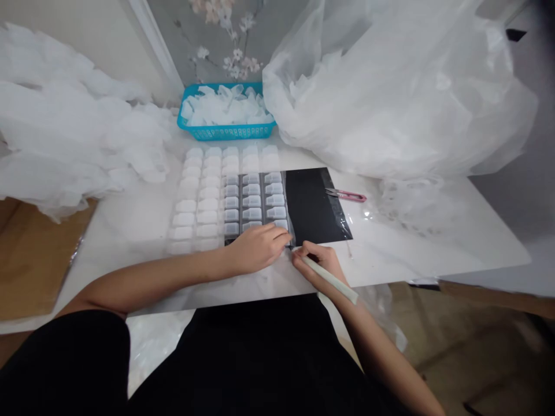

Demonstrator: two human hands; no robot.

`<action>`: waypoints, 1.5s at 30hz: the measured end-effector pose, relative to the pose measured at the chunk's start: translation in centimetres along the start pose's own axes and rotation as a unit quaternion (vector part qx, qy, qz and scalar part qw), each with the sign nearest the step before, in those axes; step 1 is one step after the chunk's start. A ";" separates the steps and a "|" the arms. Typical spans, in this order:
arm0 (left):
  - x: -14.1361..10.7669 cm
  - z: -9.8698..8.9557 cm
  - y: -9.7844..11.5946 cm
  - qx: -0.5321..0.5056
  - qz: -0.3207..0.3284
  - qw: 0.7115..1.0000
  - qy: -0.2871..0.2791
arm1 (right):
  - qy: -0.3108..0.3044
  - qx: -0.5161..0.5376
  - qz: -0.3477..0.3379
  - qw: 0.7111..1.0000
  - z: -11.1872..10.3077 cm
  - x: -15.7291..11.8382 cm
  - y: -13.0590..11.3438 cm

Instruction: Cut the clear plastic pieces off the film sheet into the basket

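A clear plastic sheet of small moulded cups in rows point(252, 201) lies partly over a black mat point(310, 208) on the white table. My left hand point(258, 247) rests on the sheet's near right part, palm down with the fingers stretched out, holding nothing. Just to its right, my right hand point(318, 263) is closed in a pen-like grip around a long, pale, flat-handled tool point(332, 280). The tool's thin dark tip touches or hovers by the sheet's near right corner; which, I cannot tell. Its exact kind is unclear.
Pink-handled thread snips point(347, 195) lie across the mat's right edge. Behind stands a blue basket point(234, 133) filled with translucent plastic pieces. A big clear bag point(403, 104) bulges at the back right. Piled translucent plastic sheets point(78, 127) rise at the left, above brown cardboard point(34, 254).
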State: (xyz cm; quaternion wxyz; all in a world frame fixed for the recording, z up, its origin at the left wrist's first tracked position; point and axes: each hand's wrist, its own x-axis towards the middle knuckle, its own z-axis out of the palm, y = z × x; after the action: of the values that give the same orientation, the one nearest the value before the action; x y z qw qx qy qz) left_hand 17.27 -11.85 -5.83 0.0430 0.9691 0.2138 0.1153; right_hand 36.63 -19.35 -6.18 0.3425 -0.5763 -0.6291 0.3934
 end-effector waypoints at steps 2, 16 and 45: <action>0.2 -0.1 0.1 0.021 0.005 1.000 -0.020 | -0.007 -0.013 -0.011 1.000 0.0 0.2 -0.3; -0.2 0.1 -0.7 -0.584 -0.299 0.668 0.352 | -0.077 -0.155 -0.042 0.984 -0.6 1.9 -1.9; -5.8 -1.3 -1.0 0.099 -0.014 0.995 -0.013 | -0.104 -0.055 -0.074 0.990 3.2 2.0 -3.3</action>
State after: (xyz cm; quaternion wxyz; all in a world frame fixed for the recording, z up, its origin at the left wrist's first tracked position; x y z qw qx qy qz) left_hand 11.49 -13.37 -5.93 -0.0488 0.9668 0.2376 0.0804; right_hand 32.07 -17.81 -4.75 0.2713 -0.5019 -0.7229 0.3897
